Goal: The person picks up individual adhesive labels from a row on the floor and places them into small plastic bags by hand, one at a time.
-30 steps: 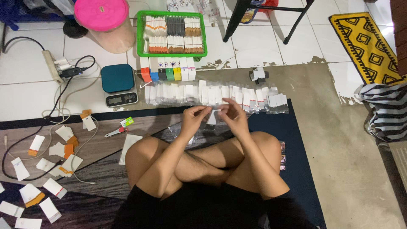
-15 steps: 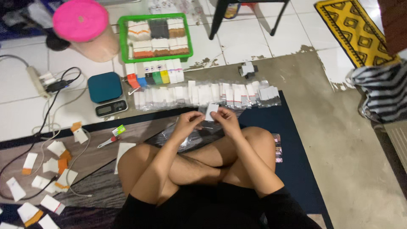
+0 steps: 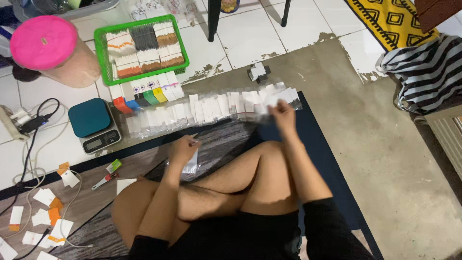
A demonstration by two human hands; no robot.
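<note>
I sit cross-legged on a dark mat. My left hand (image 3: 185,147) rests by my knee, fingers closed on a bunch of clear plastic bags (image 3: 191,164) that hangs below it. Stretched out and blurred, my right hand (image 3: 283,117) is at the right end of a long row of small white packets (image 3: 211,109) laid out on the floor. It pinches a small clear packet (image 3: 263,119) just in front of that row. Behind the row's left end stands a short line of coloured packets (image 3: 139,98).
A green basket (image 3: 99,54) of sorted packets sits at the back, beside a pink-lidded jar (image 3: 45,45). A teal scale (image 3: 92,123), a power strip with cables (image 3: 26,124) and scattered white-and-orange slips (image 3: 45,212) lie on the left. A striped bag (image 3: 423,77) is on the right.
The hands, together over one packet in front of me, have parted. The right hand has swung out to the right end of the row; the left has dropped to my knee.
</note>
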